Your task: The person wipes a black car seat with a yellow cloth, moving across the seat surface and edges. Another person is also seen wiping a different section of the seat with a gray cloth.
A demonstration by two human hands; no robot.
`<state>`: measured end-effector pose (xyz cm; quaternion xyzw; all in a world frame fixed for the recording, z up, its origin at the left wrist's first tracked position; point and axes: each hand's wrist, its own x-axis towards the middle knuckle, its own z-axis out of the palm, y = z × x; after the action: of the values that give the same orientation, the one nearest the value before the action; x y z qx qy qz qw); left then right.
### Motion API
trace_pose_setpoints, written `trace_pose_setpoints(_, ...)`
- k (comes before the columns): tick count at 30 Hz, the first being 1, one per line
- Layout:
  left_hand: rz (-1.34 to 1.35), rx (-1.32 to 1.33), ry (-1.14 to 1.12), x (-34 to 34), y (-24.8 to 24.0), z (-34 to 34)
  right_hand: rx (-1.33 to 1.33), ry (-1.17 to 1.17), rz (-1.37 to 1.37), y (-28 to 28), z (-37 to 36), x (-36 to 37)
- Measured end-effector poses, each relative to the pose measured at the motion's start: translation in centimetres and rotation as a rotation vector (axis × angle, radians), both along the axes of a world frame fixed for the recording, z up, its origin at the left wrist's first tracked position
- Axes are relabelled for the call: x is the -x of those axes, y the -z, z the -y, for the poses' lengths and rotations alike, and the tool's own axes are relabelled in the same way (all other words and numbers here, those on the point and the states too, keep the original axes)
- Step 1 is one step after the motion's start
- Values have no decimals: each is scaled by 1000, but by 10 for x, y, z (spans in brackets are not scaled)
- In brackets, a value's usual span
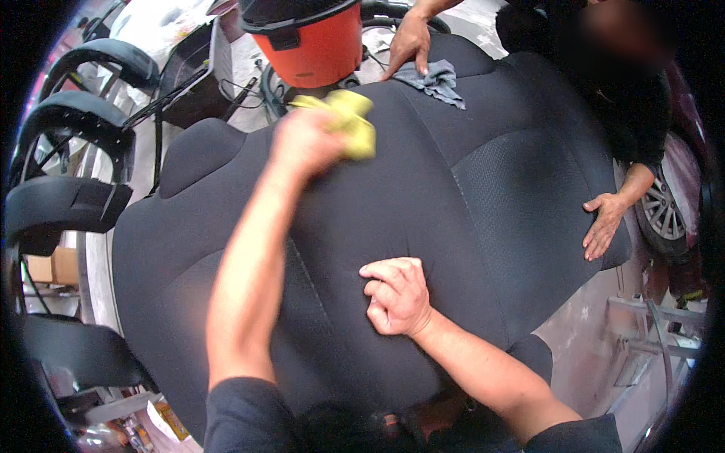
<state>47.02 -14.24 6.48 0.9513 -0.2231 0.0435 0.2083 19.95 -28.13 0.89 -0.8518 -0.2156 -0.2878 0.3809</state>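
Yellow cloth (pixel 359 124) is bunched in the left hand (pixel 306 141) near the black seat's (pixel 362 200) far edge, ahead of the loosely curled right hand (pixel 396 296), and imo one overlong swipe could bump that orange bucket (pixel 313 53) just beyond.

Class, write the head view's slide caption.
Left hand grips a yellow cloth, right hand curled, over a dark seat.
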Motion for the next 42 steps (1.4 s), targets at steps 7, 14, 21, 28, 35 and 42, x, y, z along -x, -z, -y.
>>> trace_pose_setpoints(7, -728, 673, 265, 197, -54, -16, 155, -64, -100, 16, 1, 15)
trace_pose_setpoints(14, -473, 1581, -232, 361, -48, -95, 20, -28, 51, 0, 0, 11)
trace_pose_setpoints(21, -290, 1665, -395, 425, -16, -82, -13, -18, 119, -21, -1, 16)
trace_pose_setpoints(28, -301, 696, -76, 426, -38, -45, -808, -307, -616, -76, -43, 147)
trace_pose_setpoints(35, 201, 605, -428, 414, 28, -52, -823, -219, -701, -145, 44, 31)
trace_pose_setpoints(42, 330, 298, -337, 401, 39, -27, 598, 296, -66, -18, -1, -177)
